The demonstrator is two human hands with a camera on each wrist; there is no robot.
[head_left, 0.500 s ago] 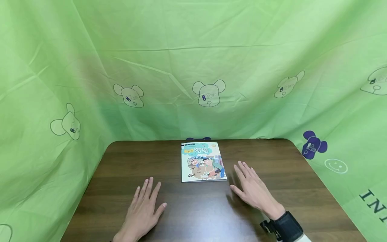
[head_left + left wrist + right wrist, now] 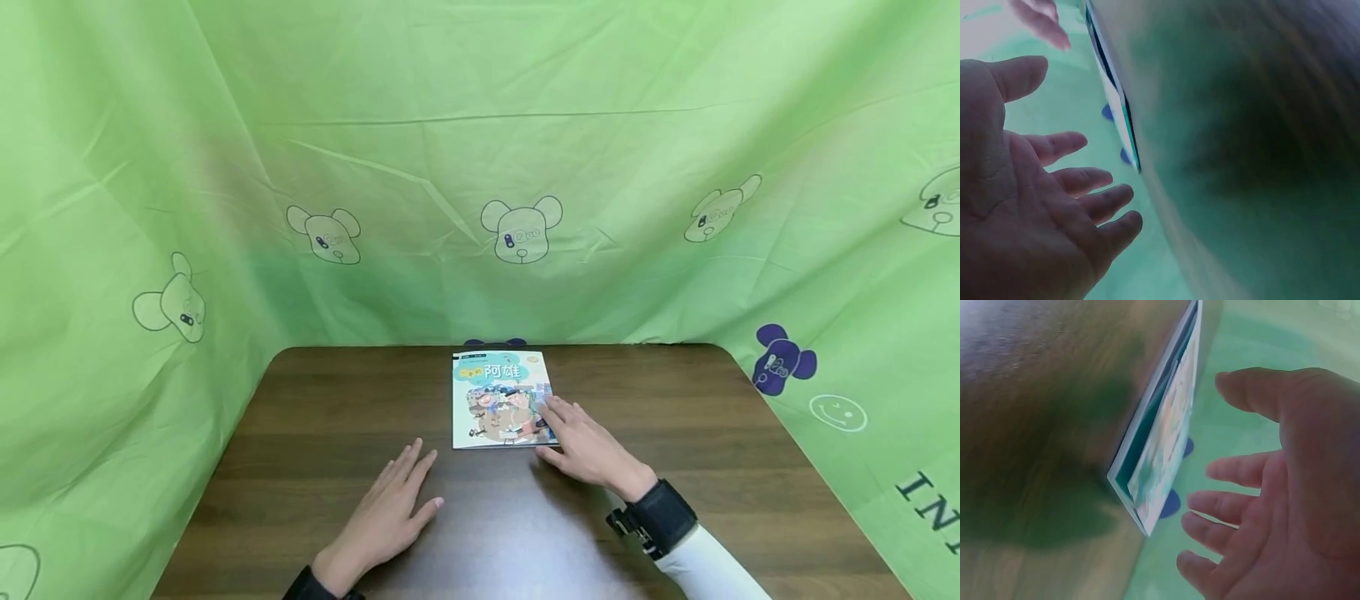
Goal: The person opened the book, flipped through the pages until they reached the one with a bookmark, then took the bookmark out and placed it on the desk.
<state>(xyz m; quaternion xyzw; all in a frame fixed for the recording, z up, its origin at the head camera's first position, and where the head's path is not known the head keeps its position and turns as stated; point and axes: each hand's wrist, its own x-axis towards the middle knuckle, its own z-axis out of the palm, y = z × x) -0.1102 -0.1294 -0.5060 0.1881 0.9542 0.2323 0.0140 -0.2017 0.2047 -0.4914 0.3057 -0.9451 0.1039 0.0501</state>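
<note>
A thin illustrated book [image 2: 495,408] with a white and light-blue cover lies face up near the table's far edge. My right hand [image 2: 592,446] is at its near right corner, fingers extended and overlapping the cover's right edge in the head view. In the right wrist view the book [image 2: 1166,450] shows its edge, the cover slightly parted from the pages, with the fingers [image 2: 1222,506] apart from it. My left hand [image 2: 386,508] hovers to the near left of the book, fingers spread and holding nothing. The left wrist view shows that palm [image 2: 1029,219] with its fingers outstretched.
The brown wooden table [image 2: 322,417] has rounded far corners. Behind it and along both sides hangs a green cloth [image 2: 420,167] printed with bear heads. A black wrist strap [image 2: 660,517] sits on the right arm above a white sleeve [image 2: 712,567].
My right hand has moved left, from beside the book to over its right edge. The left hand has shifted right, nearer the book. The book stays in place on the table.
</note>
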